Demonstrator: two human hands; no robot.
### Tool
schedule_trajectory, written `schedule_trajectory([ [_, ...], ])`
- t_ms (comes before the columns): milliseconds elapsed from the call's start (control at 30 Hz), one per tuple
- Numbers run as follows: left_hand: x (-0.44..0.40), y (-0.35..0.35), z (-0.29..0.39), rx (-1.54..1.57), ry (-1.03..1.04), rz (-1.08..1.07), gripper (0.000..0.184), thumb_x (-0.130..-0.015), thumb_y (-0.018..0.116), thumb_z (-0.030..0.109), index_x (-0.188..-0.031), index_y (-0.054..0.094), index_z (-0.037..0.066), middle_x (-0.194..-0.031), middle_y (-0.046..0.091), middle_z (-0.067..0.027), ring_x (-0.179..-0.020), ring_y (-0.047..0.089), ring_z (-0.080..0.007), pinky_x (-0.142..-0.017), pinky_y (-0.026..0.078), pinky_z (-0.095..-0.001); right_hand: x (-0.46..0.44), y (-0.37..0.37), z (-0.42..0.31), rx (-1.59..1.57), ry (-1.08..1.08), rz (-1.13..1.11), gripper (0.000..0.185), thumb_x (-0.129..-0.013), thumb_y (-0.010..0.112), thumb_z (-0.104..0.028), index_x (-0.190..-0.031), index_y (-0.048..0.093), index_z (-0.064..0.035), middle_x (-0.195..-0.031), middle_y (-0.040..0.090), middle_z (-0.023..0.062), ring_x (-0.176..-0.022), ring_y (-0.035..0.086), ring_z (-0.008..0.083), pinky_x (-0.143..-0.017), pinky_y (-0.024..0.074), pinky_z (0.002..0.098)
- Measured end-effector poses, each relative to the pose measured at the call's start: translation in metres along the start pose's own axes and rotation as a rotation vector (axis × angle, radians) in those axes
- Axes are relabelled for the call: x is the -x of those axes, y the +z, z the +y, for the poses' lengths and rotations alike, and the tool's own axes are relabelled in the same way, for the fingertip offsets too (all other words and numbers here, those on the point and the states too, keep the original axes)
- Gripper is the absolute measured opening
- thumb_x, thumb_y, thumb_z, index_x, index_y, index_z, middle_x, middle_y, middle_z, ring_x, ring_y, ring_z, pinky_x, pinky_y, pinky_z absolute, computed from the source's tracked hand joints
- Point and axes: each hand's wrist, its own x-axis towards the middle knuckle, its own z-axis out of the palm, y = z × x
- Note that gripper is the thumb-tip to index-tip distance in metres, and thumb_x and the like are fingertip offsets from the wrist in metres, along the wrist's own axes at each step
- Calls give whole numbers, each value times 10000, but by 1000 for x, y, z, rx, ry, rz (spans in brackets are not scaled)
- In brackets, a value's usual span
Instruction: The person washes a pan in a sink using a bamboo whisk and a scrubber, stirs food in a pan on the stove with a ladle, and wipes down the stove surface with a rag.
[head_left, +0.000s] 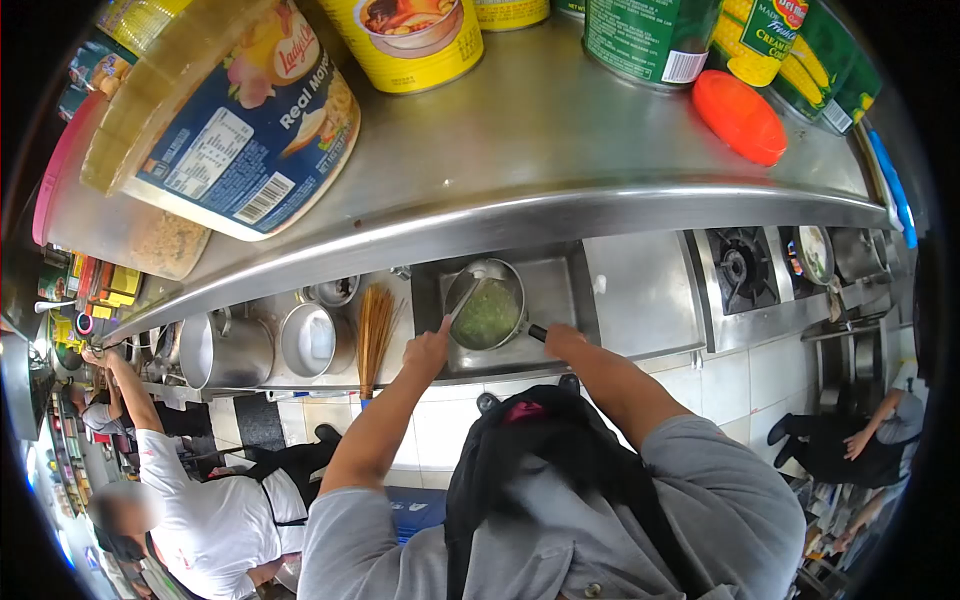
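Note:
A round metal pan [510, 290] is over the steel sink [570, 300], with green food in pale liquid [488, 312] inside it. My right hand [565, 341] is closed around the pan's black handle. On the other side, my left hand [428, 350] grips a long, thin metal utensil [463, 298] that reaches over the pan's rim into the green food. Its far end is too small to tell whether it is a spoon or a spatula.
A steel shelf [450, 150] crosses above the sink, bearing cans, a mayonnaise tub [250, 130] and a red oval object [740, 117]. Left of the sink are a stick broom [373, 330] and pots [228, 350]. A stove [738, 270] is at right. A person in white [215, 510] stands left.

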Motion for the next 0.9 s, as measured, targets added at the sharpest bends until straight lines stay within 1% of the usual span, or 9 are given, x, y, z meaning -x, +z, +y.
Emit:
schedule_trajectory([
  [67,-7,15,0,-28,15,58,652,-993,478,302,-1550,239,62,-1071,689,-274,-972,689,-423,-896,532,-509,3,2,3,-78,51,-27,361,-806,661,-142,-1155,716,-68,-1136,716,157,-1075,695,319,-902,557,436],
  [100,-15,46,22,28,49,45,652,-993,478,302,-1550,239,62,-1071,689,-274,-972,689,-423,-896,532,-509,12,-2,40,-34,100,-33,361,-806,661,-142,-1155,716,-68,-1136,716,157,-1075,695,319,-902,557,436],
  [167,-4,68,-8,152,13,-56,612,-982,471,264,-1519,293,30,-1058,685,-290,-975,681,-441,-898,530,-518,20,-17,31,-14,80,6,353,-800,647,-129,-1137,718,-52,-1119,719,163,-1066,697,324,-893,557,441],
  [300,13,71,-23,247,116,-5,572,-978,463,245,-1489,335,21,-1055,675,-312,-986,665,-468,-906,524,-530,14,-14,27,-92,84,-71,335,-797,644,-131,-1111,725,-48,-1103,722,168,-1049,702,317,-885,558,444],
  [367,-1,63,7,269,122,131,565,-968,471,250,-1465,356,7,-1058,667,-324,-987,653,-493,-919,515,-536,0,4,28,-42,58,-94,320,-797,640,-139,-1089,730,-44,-1102,719,181,-1044,703,318,-893,552,453],
  [400,-27,79,13,360,-54,116,565,-961,476,254,-1465,361,26,-1063,664,-323,-990,646,-505,-928,502,-550,1,7,24,-48,59,-93,320,-797,640,-139,-1089,730,-44,-1102,719,181,-1044,703,318,-893,552,453],
  [533,-13,76,33,394,24,157,562,-949,489,241,-1468,371,59,-1053,668,-321,-991,646,-507,-921,503,-559,-1,4,24,-36,-25,-21,323,-798,635,-140,-1085,724,-22,-1110,711,201,-1043,695,352,-893,550,468],
  [600,21,58,32,340,145,50,560,-947,495,229,-1470,365,76,-1037,665,-329,-995,641,-511,-907,505,-570,-8,2,24,-52,-30,-6,323,-799,631,-137,-1085,721,-16,-1108,709,207,-1041,692,367,-886,552,473],
  [900,-24,59,-1,363,42,86,595,-949,491,222,-1499,314,77,-991,653,-359,-951,644,-523,-905,492,-594,-1,2,17,-161,34,-3,314,-798,630,-124,-1082,730,-33,-1069,721,195,-1025,707,334,-832,572,483],
])
